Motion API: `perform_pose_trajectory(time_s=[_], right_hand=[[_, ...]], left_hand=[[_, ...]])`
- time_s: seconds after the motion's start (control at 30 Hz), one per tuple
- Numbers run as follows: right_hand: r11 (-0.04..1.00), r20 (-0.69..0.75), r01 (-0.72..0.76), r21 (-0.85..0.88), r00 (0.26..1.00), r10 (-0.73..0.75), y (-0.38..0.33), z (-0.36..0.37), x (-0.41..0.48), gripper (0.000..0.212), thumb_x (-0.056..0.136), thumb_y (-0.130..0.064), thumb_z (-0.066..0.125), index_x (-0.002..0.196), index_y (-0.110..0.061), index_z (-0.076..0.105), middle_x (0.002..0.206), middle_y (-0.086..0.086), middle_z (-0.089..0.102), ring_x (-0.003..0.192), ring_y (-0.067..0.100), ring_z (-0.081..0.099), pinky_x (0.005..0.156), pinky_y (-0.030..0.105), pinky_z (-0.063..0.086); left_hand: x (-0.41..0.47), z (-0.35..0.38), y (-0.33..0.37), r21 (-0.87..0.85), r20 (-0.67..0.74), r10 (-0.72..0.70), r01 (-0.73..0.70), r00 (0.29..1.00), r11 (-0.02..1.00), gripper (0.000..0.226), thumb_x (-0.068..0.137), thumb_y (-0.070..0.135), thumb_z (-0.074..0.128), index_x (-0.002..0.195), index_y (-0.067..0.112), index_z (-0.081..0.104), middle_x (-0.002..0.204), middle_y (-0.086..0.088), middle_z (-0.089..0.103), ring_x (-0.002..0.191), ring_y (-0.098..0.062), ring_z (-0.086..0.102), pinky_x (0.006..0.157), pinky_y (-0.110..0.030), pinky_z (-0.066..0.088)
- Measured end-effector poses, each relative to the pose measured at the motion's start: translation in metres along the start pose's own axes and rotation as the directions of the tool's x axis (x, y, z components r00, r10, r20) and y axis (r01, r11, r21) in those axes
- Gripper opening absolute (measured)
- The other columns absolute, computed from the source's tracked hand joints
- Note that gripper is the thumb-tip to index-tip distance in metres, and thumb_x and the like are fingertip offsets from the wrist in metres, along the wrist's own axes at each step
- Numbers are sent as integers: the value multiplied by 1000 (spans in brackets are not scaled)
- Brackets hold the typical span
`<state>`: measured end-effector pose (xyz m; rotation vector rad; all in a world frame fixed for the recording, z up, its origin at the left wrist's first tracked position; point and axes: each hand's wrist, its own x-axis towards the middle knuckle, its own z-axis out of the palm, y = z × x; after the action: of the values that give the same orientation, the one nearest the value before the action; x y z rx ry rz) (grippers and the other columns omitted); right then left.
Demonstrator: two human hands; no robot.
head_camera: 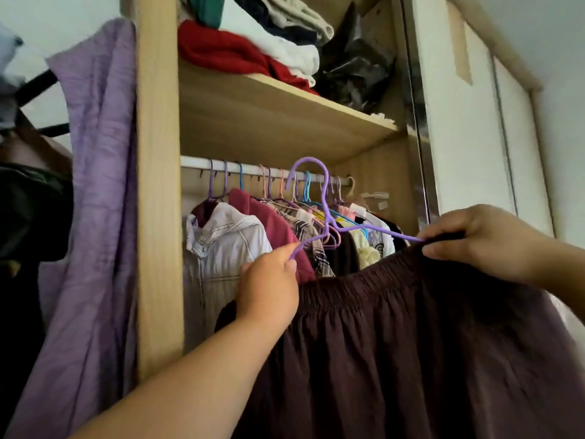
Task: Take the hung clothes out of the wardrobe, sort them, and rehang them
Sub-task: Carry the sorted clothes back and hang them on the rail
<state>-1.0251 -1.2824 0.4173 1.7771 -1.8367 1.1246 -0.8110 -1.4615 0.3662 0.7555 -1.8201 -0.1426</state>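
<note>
A dark maroon skirt (411, 343) with an elastic waistband fills the lower right. A purple hanger (319, 198) sits in front of the wardrobe rail (253, 167), its hook free just before the rail. My left hand (269, 286) grips the hanger's left end together with the waistband. My right hand (481, 242) pinches the waistband over the hanger's right end. Behind, several garments hang on coloured hangers, among them a white denim jacket (218, 248) and a dark pink top (269, 223).
A wooden shelf (269, 122) above the rail carries folded red, white and green clothes and a black plastic bag (354, 64). A lilac cloth (95, 185) hangs over the wardrobe's left side panel. A white sliding door (468, 137) stands on the right.
</note>
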Motion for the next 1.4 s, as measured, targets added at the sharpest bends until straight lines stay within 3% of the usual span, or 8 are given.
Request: perform_pose_trajectory(time_s=[0.2,0.37,0.47,0.6,0.83,0.93,1.1,1.4], right_hand=[[998,21,67,14,997,-68,2,10,49,28,75,-25,76,64,-49,67,75,-39,63,78,-18,57,73,10,38],[989,28,121,90,992,-124,-5,18,79,16,76,-24,76,71,-38,72,81,-22,70,81,-4,63,77,19,45],[987,118,126,102,983,-138,-18,29,93,8,78,-24,75,78,-32,72,84,-15,69,83,3,62,73,18,43],[972,159,142,185,972,-172,-42,46,116,13,77,-12,72,85,-22,74,76,-11,66,76,6,60,61,13,42],[970,86,200,136,973,-213,-94,69,149,19,84,-10,56,98,-2,66,101,13,65,104,29,61,77,27,49],[958,32,215,189,974,-225,-109,75,159,16,84,-6,55,94,-3,66,96,14,64,94,29,57,77,27,48],[952,-26,148,269,989,-147,-127,82,179,25,84,2,53,64,-11,44,76,10,52,81,32,53,65,29,37],[934,-2,59,353,998,-63,-155,121,211,18,84,2,51,91,-6,65,101,17,66,99,32,61,67,27,40]], left_hand=[[17,-3,19,228,-103,-175,194,979,954,49,94,37,45,139,48,30,148,7,32,136,-26,20,109,-51,19],[25,-15,29,396,-170,18,51,985,917,71,87,41,56,145,46,16,157,9,-11,139,-21,-5,114,-51,11],[37,-34,38,528,-200,207,-72,958,846,67,83,38,59,141,45,25,157,5,-10,135,-16,-7,113,-51,9],[52,-74,55,821,-126,436,-153,891,549,60,77,34,67,133,38,46,159,-5,7,143,-32,5,113,-56,14],[65,-131,76,963,-84,476,-53,876,266,60,72,26,72,130,22,57,153,-16,28,140,-40,23,110,-54,27],[71,-140,78,983,-93,393,22,915,181,67,83,32,58,145,23,36,158,-13,12,146,-33,5,116,-48,17],[92,-150,79,977,-163,342,105,925,183,72,88,25,43,152,18,11,159,-12,-13,146,-27,-12,118,-41,3],[101,-157,75,930,-304,378,186,874,316,58,90,23,44,146,20,30,158,-17,-10,146,-30,-12,118,-47,14]])
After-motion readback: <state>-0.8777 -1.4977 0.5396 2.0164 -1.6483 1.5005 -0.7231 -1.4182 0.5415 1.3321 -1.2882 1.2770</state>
